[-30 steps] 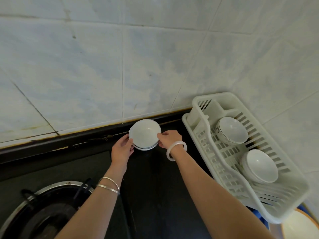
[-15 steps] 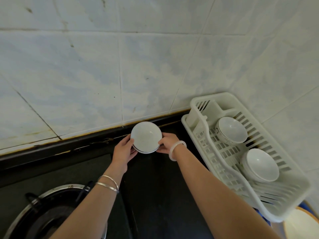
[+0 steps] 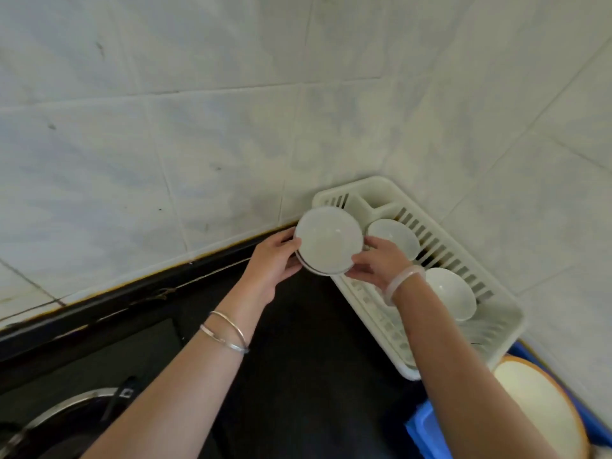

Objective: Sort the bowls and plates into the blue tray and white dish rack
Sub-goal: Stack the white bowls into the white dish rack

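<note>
Inspection found no legible text, label, brand, number or sign in view. The stacked bowls point(image 3: 328, 241), the white dish rack point(image 3: 490, 346), the blue tray point(image 3: 427, 435) and the wall tiles point(image 3: 198, 144) bore no readable marking.

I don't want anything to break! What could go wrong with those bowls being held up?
1. The stack of bowls is held only at its edges by the left hand and right hand, so the top one might slide off.
2. It hangs right beside a bowl already in the white dish rack, so they could clink and chip.
</note>
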